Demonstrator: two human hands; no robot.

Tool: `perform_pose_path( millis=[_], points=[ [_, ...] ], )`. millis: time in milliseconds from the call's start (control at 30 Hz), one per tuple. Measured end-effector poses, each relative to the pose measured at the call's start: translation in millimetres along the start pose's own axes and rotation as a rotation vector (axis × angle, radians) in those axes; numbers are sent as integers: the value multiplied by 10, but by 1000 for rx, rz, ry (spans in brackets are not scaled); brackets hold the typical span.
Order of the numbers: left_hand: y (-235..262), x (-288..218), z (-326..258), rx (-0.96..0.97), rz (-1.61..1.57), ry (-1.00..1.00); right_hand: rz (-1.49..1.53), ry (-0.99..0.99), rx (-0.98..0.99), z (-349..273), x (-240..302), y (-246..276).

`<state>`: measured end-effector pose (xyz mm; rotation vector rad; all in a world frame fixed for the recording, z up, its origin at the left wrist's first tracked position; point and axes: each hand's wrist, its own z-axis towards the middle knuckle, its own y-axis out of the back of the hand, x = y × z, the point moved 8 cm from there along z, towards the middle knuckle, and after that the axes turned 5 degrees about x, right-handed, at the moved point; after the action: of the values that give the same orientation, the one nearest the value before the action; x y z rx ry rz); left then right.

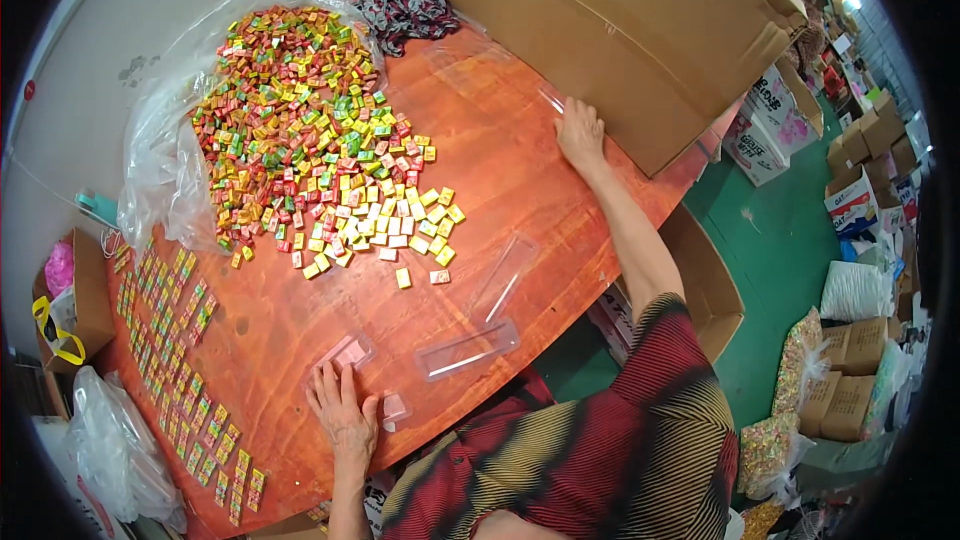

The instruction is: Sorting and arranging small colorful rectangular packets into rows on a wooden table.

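Small wrapped candies (pixel 310 130) in yellow, red, orange and green lie in a big heap at the far left of the table. My left hand (pixel 345 420), fingers spread, rests at the near edge beside a clear plastic tray (pixel 355 348) with pink pieces in it. Its fingertips touch the tray. By the thumb sits a small clear piece (pixel 396 409), also with pink showing. My right hand (pixel 581 132) reaches to the base of a large cardboard box (pixel 620 30); its fingers are closed on a clear plastic strip (pixel 550 100), seen only in part.
Two clear trays (pixel 468 348) lie near the front edge. Rows of small candy packs (pixel 190 380) cover the table's left side. Clear plastic film (pixel 165 170) surrounds the heap, with patterned cloth (pixel 408 18) behind. Cartons (pixel 765 130) and bags (pixel 800 360) stand on the green floor.
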<state>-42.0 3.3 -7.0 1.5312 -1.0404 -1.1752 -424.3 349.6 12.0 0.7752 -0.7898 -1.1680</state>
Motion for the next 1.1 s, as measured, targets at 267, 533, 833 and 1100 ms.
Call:
perform_pose_path(
  millis=[267, 533, 833, 1100],
  points=[
    [12, 16, -52, 21, 8, 15, 243, 347, 233, -339, 568, 214],
    [-1, 32, -119, 49, -9, 9, 410, 416, 19, 763, 986, 24],
    [-94, 65, -266, 63, -32, 30, 117, 237, 113, 1768, 1063, -1029],
    [-77, 60, -272, 64, -16, 39, 228, 221, 467, 1448, 913, -1068]
  ],
)
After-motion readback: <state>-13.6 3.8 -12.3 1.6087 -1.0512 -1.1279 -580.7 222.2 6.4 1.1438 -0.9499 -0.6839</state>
